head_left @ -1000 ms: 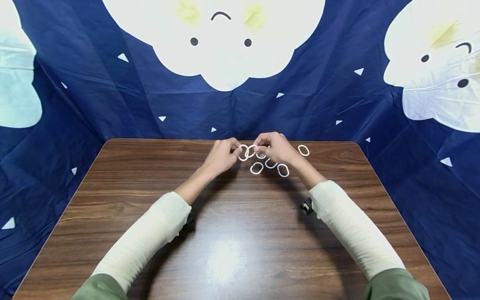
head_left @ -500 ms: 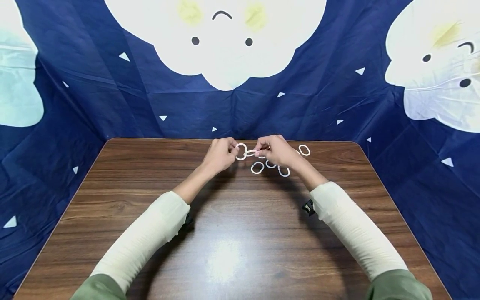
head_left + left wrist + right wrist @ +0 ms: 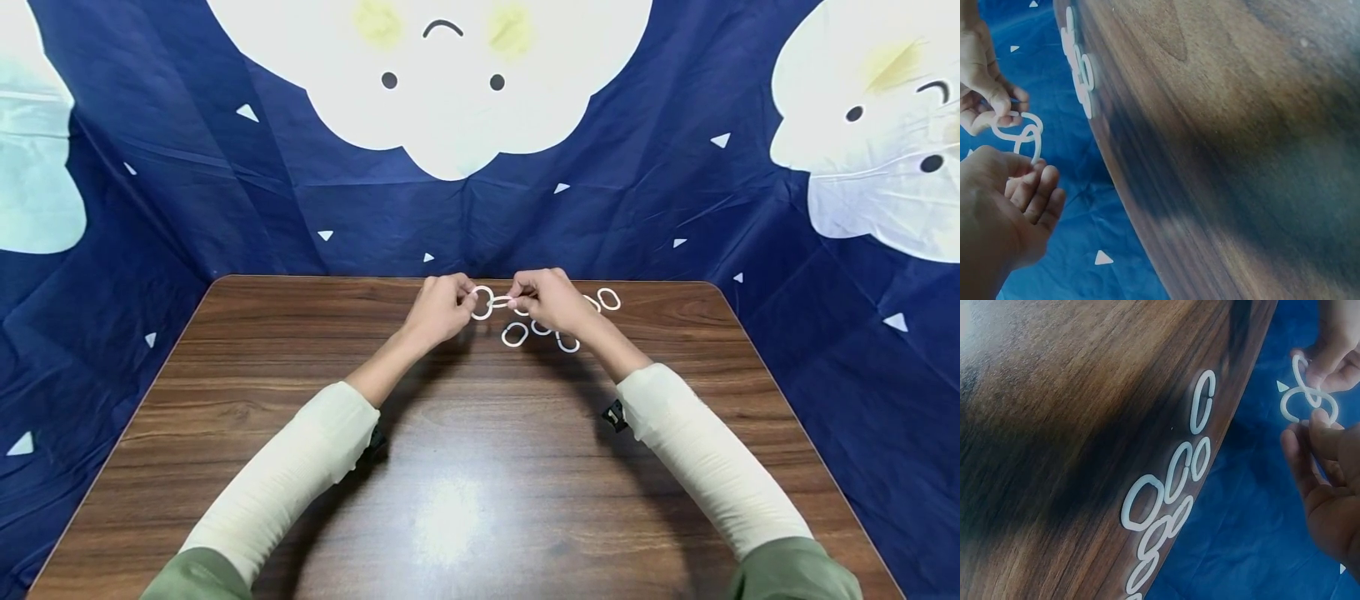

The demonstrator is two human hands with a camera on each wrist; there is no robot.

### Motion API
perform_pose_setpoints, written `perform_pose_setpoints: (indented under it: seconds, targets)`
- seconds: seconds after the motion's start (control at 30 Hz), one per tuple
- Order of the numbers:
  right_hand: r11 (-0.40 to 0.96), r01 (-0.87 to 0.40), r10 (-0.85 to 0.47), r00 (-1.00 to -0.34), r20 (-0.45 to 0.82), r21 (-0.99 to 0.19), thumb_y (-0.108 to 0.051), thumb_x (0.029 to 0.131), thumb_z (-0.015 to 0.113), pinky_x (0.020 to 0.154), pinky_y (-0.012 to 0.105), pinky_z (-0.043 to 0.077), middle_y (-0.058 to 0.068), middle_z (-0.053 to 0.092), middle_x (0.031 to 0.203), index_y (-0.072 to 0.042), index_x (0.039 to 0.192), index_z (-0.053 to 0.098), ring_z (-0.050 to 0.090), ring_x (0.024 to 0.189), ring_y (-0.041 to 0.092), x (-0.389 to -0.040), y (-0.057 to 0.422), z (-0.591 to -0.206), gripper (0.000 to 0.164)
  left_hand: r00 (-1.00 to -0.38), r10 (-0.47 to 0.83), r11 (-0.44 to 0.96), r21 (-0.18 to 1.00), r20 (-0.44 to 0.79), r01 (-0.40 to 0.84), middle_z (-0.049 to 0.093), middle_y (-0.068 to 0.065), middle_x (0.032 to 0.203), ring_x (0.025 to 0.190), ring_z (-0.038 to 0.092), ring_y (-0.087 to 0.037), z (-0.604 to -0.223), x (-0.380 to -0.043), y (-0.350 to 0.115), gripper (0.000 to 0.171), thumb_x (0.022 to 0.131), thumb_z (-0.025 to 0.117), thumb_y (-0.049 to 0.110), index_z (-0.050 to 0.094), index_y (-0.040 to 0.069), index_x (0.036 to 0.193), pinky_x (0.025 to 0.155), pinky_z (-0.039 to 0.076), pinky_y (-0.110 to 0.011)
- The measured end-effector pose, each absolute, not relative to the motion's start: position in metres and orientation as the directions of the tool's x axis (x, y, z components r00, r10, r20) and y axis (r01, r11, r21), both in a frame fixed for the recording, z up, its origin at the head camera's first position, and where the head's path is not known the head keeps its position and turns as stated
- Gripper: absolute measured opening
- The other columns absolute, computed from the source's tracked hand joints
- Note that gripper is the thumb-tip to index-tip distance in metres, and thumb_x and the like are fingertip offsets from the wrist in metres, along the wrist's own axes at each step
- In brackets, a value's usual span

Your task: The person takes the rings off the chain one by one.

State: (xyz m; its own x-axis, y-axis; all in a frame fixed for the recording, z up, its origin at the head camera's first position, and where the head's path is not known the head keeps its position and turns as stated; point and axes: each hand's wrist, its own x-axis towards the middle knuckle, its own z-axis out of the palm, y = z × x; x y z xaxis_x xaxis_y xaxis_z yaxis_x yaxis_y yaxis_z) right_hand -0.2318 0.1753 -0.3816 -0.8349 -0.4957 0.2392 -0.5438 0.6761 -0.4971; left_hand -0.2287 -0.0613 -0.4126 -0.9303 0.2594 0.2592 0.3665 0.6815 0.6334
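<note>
My left hand [image 3: 441, 310] pinches a white oval plastic chain link [image 3: 1037, 149] between thumb and fingertips. Facing it, my right hand [image 3: 551, 298] pinches a second white link [image 3: 1284, 407], seen nearly edge-on in the head view. Both wrist views show the two links looped through each other, held in the air near the table's far edge. A small gap shows in the right-hand link beside the fingertips. Below and around the right hand, several loose white links [image 3: 1202, 403] lie on the table, among them a link [image 3: 505, 341] nearest the middle; the right hand partly hides some.
The brown wood-grain table [image 3: 300, 375] ends just behind the hands. Beyond its far edge hangs a dark blue cloth [image 3: 375, 217] with white clouds and small triangles. One loose link [image 3: 617, 305] lies apart at the far right.
The two held links have shifted slightly left, and the right-hand link has turned from face-on to nearly edge-on. Both hands keep their pinch; the loose links stay put.
</note>
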Motion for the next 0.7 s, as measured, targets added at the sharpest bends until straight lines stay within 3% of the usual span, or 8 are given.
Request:
perform_pose_setpoints:
  seconds: [0.4, 0.7]
  targets:
    - [0.638, -0.610, -0.531, -0.790, 0.306, -0.470, -0.001, 0.096, 0.085, 0.081, 0.043, 0.063, 0.009, 0.086, 0.092, -0.006, 0.087, 0.072, 0.081, 0.088, 0.025, -0.228, 0.184, -0.392, 0.017, -0.939, 0.264, 0.704, 0.621, 0.221, 0.344, 0.085, -0.010, 0.099, 0.098, 0.077, -0.028, -0.410, -0.228, -0.058, 0.018, 0.105, 0.067, 0.015, 0.081, 0.005, 0.109, 0.093, 0.061, -0.044]
    - [0.612, -0.695, -0.580, -0.719, 0.383, -0.378, 0.003, 0.094, 0.083, 0.073, 0.042, 0.054, 0.008, 0.076, 0.084, -0.004, 0.086, 0.067, 0.065, 0.076, 0.022, -0.225, 0.186, -0.391, 0.019, -0.940, 0.258, 0.703, 0.625, 0.221, 0.340, 0.084, -0.008, 0.094, 0.092, 0.073, -0.024, -0.407, -0.227, -0.054, 0.014, 0.102, 0.069, 0.012, 0.081, 0.005, 0.103, 0.087, 0.059, -0.041]
